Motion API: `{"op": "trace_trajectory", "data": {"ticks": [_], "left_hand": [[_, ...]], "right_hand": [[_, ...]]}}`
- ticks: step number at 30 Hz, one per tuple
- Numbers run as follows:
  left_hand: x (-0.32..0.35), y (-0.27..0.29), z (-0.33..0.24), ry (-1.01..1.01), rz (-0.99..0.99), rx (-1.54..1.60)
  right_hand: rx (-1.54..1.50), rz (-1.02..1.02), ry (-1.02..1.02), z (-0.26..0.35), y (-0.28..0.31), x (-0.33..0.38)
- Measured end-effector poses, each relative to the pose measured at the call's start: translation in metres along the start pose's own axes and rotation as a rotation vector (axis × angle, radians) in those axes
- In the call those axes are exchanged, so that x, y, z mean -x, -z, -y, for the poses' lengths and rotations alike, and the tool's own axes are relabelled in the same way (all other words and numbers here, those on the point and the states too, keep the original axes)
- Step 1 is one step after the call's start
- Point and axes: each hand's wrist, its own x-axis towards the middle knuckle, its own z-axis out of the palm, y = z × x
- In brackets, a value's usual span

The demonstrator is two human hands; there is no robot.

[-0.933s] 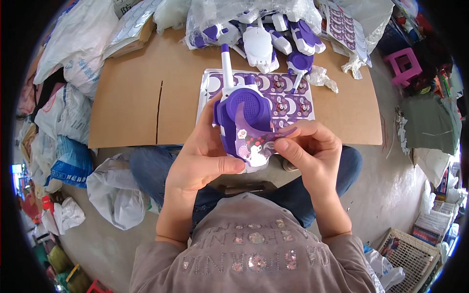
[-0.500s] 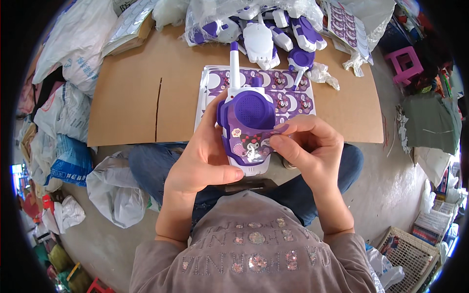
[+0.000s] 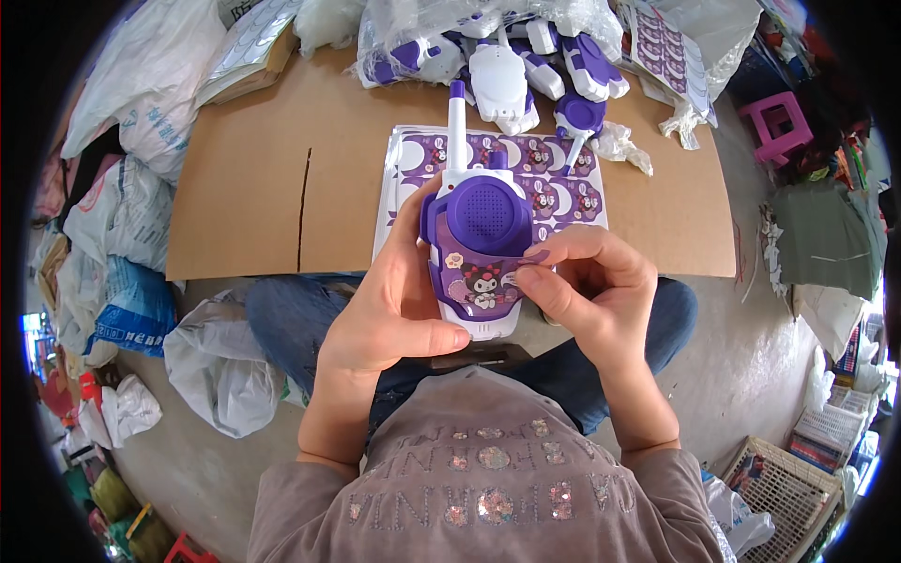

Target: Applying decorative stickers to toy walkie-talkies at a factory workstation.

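A purple and white toy walkie-talkie [image 3: 487, 214] is held upright over my lap, antenna pointing away from me. My left hand [image 3: 389, 305] wraps round its left side, thumb along the white bottom end. A purple sticker [image 3: 481, 280] with a cartoon figure covers the lower front. My right hand [image 3: 587, 291] pinches the sticker's upper right edge, which stands slightly off the toy. Behind the toy, sheets of matching purple stickers [image 3: 570, 167] lie on the cardboard, with white gaps among the printed shapes.
A clear plastic bag [image 3: 404, 33] of several more walkie-talkies sits at the far side of the cardboard [image 3: 239, 197]. Crumpled paper [image 3: 621, 147] lies right of them. Another sticker stack [image 3: 668, 61] rests far right. A pink stool [image 3: 777, 127] and plastic bags [image 3: 221, 361] stand around.
The walkie-talkie has turned slightly, so its front faces up more squarely and its antenna has shifted a little right. My right hand keeps its pinch on the sticker edge.
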Motion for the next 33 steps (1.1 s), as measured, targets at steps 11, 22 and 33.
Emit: {"op": "trace_trajectory", "data": {"ticks": [11,22,33], "left_hand": [[0.0000,-0.0043,-0.0042,-0.002,-0.029,-0.054],[-0.0001,-0.0034,-0.0042,-0.005,-0.045,-0.090],[0.0000,-0.0031,-0.0022,-0.021,-0.037,-0.077]], "right_hand": [[0.032,0.003,0.016,0.0005,-0.0005,0.0008],[-0.008,-0.006,0.012,-0.0029,-0.0024,0.0009],[-0.010,-0.014,0.012,-0.0035,-0.0031,0.0010]]}}
